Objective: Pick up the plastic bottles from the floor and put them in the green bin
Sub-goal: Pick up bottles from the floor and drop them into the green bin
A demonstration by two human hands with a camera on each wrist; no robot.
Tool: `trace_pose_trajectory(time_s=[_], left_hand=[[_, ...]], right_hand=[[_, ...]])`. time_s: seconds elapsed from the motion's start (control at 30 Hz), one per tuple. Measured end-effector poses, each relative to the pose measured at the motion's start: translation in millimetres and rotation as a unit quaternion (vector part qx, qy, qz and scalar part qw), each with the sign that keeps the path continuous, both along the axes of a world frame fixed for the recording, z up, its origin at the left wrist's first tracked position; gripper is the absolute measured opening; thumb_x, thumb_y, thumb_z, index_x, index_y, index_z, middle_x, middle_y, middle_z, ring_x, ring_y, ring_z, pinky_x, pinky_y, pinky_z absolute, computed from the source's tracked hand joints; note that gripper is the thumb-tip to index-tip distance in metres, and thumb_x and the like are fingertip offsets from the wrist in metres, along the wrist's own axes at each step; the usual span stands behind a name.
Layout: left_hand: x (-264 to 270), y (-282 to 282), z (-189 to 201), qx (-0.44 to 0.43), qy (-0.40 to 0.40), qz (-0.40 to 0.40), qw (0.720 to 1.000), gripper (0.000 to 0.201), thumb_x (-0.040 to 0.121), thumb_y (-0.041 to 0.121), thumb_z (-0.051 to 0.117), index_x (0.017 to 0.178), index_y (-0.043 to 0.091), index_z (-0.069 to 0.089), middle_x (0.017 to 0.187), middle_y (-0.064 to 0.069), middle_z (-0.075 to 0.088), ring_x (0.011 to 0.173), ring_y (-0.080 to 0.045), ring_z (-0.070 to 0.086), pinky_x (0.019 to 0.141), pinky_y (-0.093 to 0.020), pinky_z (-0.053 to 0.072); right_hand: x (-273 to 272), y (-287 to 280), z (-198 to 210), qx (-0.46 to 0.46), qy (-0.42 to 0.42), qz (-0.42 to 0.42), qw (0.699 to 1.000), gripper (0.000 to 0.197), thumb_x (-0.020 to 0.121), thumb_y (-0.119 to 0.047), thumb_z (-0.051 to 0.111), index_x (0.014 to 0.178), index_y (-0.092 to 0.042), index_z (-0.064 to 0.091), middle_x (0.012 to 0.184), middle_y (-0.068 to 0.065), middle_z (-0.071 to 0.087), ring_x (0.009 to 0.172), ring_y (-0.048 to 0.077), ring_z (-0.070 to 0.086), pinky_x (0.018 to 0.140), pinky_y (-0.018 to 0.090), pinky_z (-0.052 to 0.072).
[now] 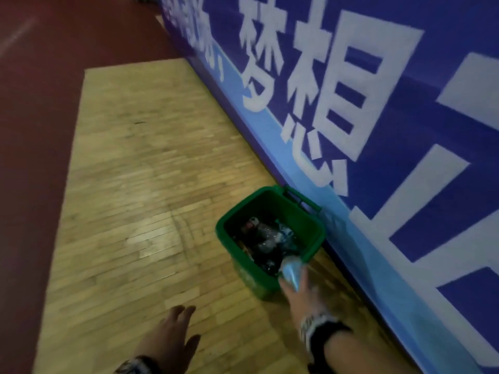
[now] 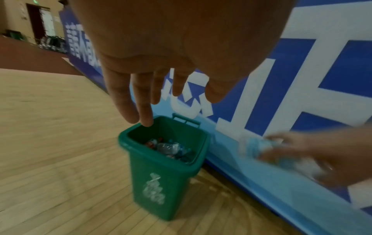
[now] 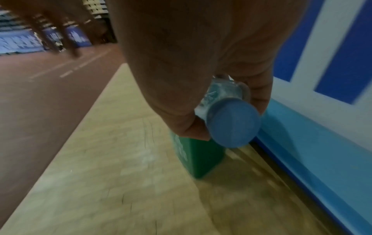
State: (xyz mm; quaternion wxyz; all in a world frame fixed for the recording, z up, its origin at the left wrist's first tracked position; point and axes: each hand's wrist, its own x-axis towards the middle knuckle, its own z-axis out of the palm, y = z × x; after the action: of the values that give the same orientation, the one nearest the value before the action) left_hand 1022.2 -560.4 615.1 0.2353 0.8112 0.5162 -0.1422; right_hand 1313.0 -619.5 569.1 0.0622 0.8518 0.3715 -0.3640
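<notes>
Banner wall (image 1: 405, 130) backs the green bin (image 1: 244, 268), which stands on the wooden floor (image 1: 135, 184) with its mouth open upward to receive bottles; several lie inside. Right hand (image 1: 301, 291) wraps a plastic bottle (image 1: 291, 269), cap forward, at the bin's near rim, apparently for release. Left hand (image 1: 170, 337) hangs slack and empty.

Bottles (image 1: 266, 238) in bin (image 1: 314, 247), seemingly against banner (image 1: 391, 157).

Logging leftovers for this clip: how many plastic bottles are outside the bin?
1, as far as visible: the plastic bottle in the right hand, at the green bin rim. Bottles beyond the frames could be missed.
</notes>
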Motion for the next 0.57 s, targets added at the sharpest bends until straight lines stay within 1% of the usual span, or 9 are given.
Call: trace_pose_trajectory(time_s=[0.03,0.07,0.1,0.17,0.2,0.3,0.4,0.47,0.57], left_hand=[[-29,-2,5,-0.02,0.0,0.018,1.0,0.066,0.093,0.055,0.046,0.15,0.032,0.025,0.151,0.006,0.029,0.127,-0.012,0.05,0.101,-0.027,0.044],[-58,-5,11,-0.018,-0.012,0.067,0.998,0.065,0.092,0.054,0.046,0.149,0.032,0.026,0.15,0.006,0.031,0.125,-0.012,0.052,0.1,-0.028,0.045],[-80,-10,21,-0.022,0.011,0.109,0.994,0.064,0.093,0.052,0.048,0.149,0.031,0.027,0.149,0.006,0.034,0.123,-0.012,0.053,0.099,-0.028,0.046],[-131,-22,50,0.002,0.027,0.199,0.98,0.061,0.094,0.045,0.051,0.148,0.027,0.028,0.148,0.004,0.036,0.122,-0.013,0.054,0.099,-0.027,0.045],[-150,-29,61,0.005,0.009,0.23,0.973,0.06,0.094,0.042,0.051,0.148,0.025,0.029,0.147,0.003,0.037,0.122,-0.015,0.053,0.099,-0.027,0.044],[-219,-61,97,0.035,-0.006,0.329,0.944,0.057,0.094,0.038,0.052,0.146,0.023,0.034,0.146,0.001,0.039,0.125,-0.019,0.051,0.102,-0.031,0.043],[-324,-135,117,0.061,-0.022,0.443,0.894,0.054,0.091,0.04,0.051,0.14,0.024,0.04,0.141,0.0,0.044,0.123,-0.023,0.052,0.1,-0.039,0.046],[-381,-185,118,0.062,-0.032,0.499,0.864,0.049,0.087,0.038,0.05,0.133,0.021,0.046,0.134,-0.003,0.049,0.118,-0.026,0.054,0.097,-0.039,0.047],[-481,-312,113,0.057,-0.04,0.582,0.81,0.045,0.083,0.037,0.047,0.124,0.019,0.05,0.129,-0.005,0.053,0.116,-0.028,0.054,0.097,-0.041,0.047]], right_hand=[[8,25,12,0.057,-0.07,0.048,0.995,0.059,0.106,-0.021,0.022,0.155,-0.043,-0.004,0.16,0.028,-0.014,0.138,0.055,0.024,0.101,0.058,0.043],[0,51,23,0.069,-0.127,0.079,0.986,0.067,0.104,-0.01,0.024,0.154,-0.046,-0.003,0.16,0.026,-0.021,0.14,0.06,0.011,0.103,0.065,0.037],[-12,67,35,0.035,-0.157,0.15,0.976,0.07,0.103,-0.008,0.026,0.153,-0.048,-0.002,0.16,0.023,-0.023,0.141,0.061,-0.001,0.105,0.071,0.029],[-65,98,51,0.026,-0.2,0.295,0.934,0.074,0.102,-0.008,0.037,0.154,-0.046,0.0,0.16,0.022,-0.023,0.143,0.058,-0.009,0.108,0.072,0.018],[-98,104,66,0.014,-0.204,0.336,0.919,0.076,0.1,-0.01,0.043,0.155,-0.042,0.001,0.161,0.023,-0.02,0.144,0.056,-0.008,0.111,0.069,0.017],[-228,101,103,0.009,-0.22,0.502,0.836,0.081,0.093,-0.019,0.059,0.157,-0.026,0.011,0.162,0.025,-0.008,0.146,0.053,-0.002,0.114,0.063,0.019],[-398,47,134,0.04,-0.212,0.64,0.737,0.072,0.089,-0.023,0.063,0.152,-0.017,0.028,0.161,0.022,0.006,0.145,0.05,0.006,0.115,0.06,0.022],[-486,1,144,0.08,-0.205,0.704,0.676,0.066,0.089,-0.029,0.062,0.147,-0.016,0.034,0.159,0.021,0.014,0.144,0.048,0.013,0.114,0.058,0.023],[-629,-93,154,0.131,-0.19,0.797,0.558,0.057,0.092,-0.032,0.056,0.144,-0.016,0.039,0.154,0.018,0.024,0.141,0.042,0.023,0.112,0.054,0.027]])
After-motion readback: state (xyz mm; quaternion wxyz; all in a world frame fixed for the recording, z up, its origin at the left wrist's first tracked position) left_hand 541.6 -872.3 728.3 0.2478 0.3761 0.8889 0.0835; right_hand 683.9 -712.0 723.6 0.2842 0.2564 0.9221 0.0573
